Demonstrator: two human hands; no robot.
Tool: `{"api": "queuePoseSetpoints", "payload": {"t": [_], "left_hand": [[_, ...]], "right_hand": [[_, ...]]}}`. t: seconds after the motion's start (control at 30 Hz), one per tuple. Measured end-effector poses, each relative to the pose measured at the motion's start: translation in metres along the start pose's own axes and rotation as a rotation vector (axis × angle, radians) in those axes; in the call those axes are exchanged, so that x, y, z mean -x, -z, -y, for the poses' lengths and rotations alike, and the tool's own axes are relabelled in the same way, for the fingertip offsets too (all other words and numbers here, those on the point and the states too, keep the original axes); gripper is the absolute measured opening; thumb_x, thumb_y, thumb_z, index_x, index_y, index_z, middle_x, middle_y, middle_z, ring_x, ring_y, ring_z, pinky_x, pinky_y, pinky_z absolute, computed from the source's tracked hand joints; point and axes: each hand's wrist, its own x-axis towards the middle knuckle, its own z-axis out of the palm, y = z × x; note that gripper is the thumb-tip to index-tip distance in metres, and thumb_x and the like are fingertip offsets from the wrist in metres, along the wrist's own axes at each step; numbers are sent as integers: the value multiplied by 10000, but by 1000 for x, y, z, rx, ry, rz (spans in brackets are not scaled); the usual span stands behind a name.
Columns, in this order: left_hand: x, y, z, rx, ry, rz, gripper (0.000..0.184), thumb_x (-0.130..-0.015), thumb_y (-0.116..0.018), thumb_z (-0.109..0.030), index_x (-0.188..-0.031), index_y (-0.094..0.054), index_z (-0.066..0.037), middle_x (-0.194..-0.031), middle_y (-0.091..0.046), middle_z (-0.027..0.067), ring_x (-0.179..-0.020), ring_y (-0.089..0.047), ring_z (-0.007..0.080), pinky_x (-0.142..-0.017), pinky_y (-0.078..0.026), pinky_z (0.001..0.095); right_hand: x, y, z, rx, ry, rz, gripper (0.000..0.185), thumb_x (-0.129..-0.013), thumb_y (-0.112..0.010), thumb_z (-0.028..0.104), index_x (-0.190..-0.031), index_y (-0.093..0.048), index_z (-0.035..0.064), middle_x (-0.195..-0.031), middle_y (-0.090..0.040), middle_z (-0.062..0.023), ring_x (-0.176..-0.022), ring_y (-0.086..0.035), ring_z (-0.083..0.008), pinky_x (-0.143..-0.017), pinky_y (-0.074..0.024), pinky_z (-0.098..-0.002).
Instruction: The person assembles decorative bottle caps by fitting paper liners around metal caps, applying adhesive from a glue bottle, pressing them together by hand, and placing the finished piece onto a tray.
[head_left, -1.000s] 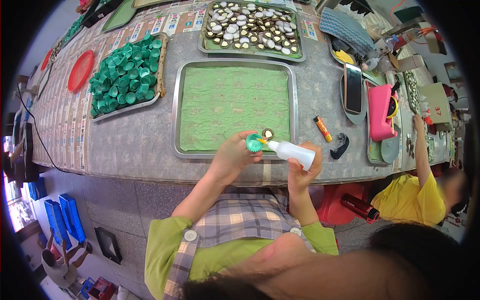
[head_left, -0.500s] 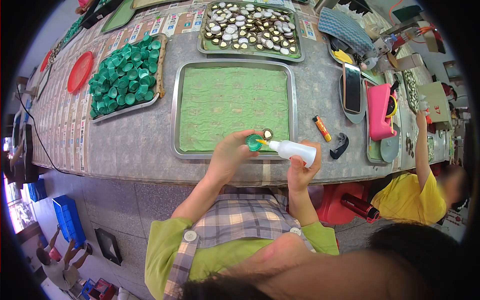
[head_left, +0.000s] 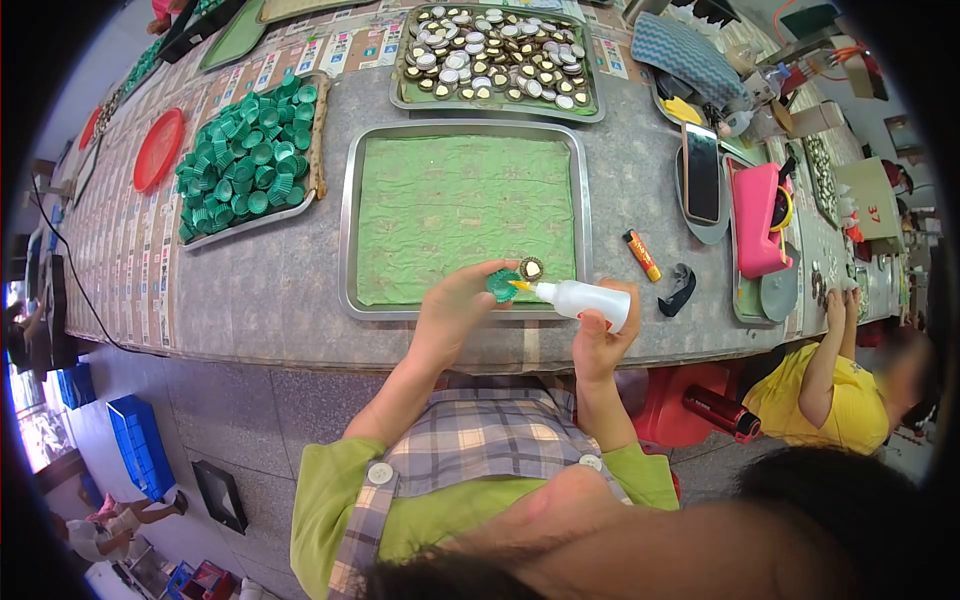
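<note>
My left hand (head_left: 455, 305) pinches a green fluted paper cup (head_left: 502, 286) over the near edge of the tray. In my right hand (head_left: 605, 335) is a white squeeze bottle (head_left: 590, 301), tipped sideways, its yellow nozzle at the cup's opening. A small dark round piece with a cream centre (head_left: 531, 269) shows just beyond the nozzle, by my left fingertips; whether they touch it I cannot tell. Beneath lies a metal tray (head_left: 351, 220) lined with a wrinkled green cloth.
Green paper cups (head_left: 250, 160) heap a tray at left, beside a red plate (head_left: 159, 150). Behind, another tray (head_left: 400, 85) holds many round pieces. At right are a glue stick (head_left: 642, 256), a phone (head_left: 701, 172) and a pink holder (head_left: 757, 220). A person in yellow (head_left: 840, 400) works farther right.
My hands, the cup and the bottle stay nearly in place. The person in yellow at right has lowered a raised arm to the table. A person at lower left has shifted.
</note>
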Motion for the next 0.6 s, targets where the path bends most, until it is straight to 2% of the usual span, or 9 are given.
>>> {"api": "queuePoseSetpoints", "payload": {"t": [0.23, 0.33, 0.43, 0.5, 0.6], "left_hand": [[1, 5, 7, -30, -20, 0, 343, -808, -549, -127, -1126, -475, -19, -1121, -510, 153, -957, -539, 185, -786, -482, 309], [2, 5, 6, 92, 27, 13, 351, -812, -550, -155, -1124, -475, -14, -1110, -517, 156, -946, -545, 183, -782, -483, 310], [2, 4, 4, 66, 57, -12, 345, -818, -545, -180, -1109, -485, -4, -1053, -548, 141, -888, -567, 176, -751, -493, 306], [3, 0, -1, 84, 134, -83, 284, -796, -450, -11, -1071, -519, 7, -880, -562, 83, -738, -573, 157, -707, -479, 273], [3, 0, -4, 79, 194, -94, 256, -811, -436, -44, -1041, -535, 9, -802, -554, 78, -688, -567, 152, -666, -483, 266]], "right_hand": [[0, 0, 0, -8, -2, 0, 422, -711, -664, 369, -820, -460, 16, -738, -409, -20, -651, -388, -93, -564, -308, -210], [0, 0, 0, -6, 6, -2, 420, -709, -668, 363, -821, -460, 15, -739, -411, -19, -650, -388, -91, -564, -308, -208], [0, 0, 0, 5, 11, -4, 412, -710, -670, 351, -823, -460, 15, -740, -414, -18, -648, -387, -86, -561, -307, -204], [0, 0, -1, 19, 12, -4, 405, -712, -669, 344, -824, -461, 15, -740, -415, -17, -647, -387, -82, -558, -306, -201], [-1, -1, -1, 29, 10, 5, 390, -716, -667, 331, -827, -462, 19, -740, -417, -15, -642, -383, -77, -550, -302, -196]]}}
